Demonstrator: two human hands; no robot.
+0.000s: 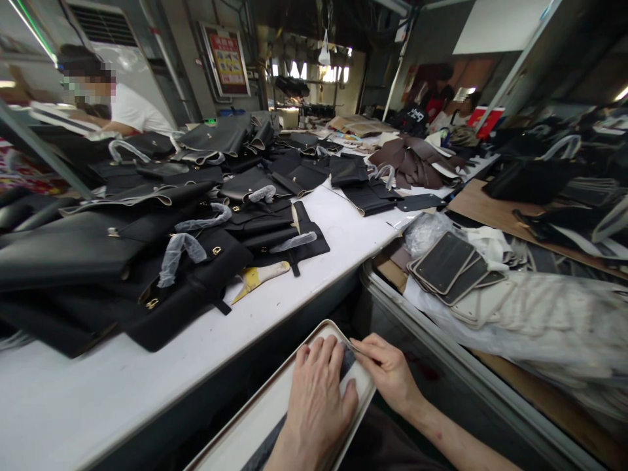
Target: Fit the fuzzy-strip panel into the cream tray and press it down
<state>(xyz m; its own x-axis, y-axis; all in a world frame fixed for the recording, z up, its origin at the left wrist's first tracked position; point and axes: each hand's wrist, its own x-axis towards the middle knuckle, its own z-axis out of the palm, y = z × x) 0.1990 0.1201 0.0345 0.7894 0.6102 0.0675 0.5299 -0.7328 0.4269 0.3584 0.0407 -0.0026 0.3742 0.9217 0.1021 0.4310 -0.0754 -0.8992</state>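
Note:
A long cream panel point(267, 402) with a thin raised brown-edged rim lies tilted at the bottom, in front of my body. A dark grey strip point(267, 445) runs along its inner face. My left hand point(321, 386) lies flat on the panel and strip, fingers stretched towards the far end and thumb apart. At the far right corner, my right hand point(385, 366) pinches the rim between thumb and fingers. Whatever else might sit inside that pinch is hidden.
Black leather bags point(196, 294) with wrapped handles heap up on the white table point(265, 327). A yellow-and-white piece point(260, 278) lies near its edge. On my right, a grey bin point(417, 327) holds dark panels point(446, 261) and plastic. A person point(132, 108) works at far left.

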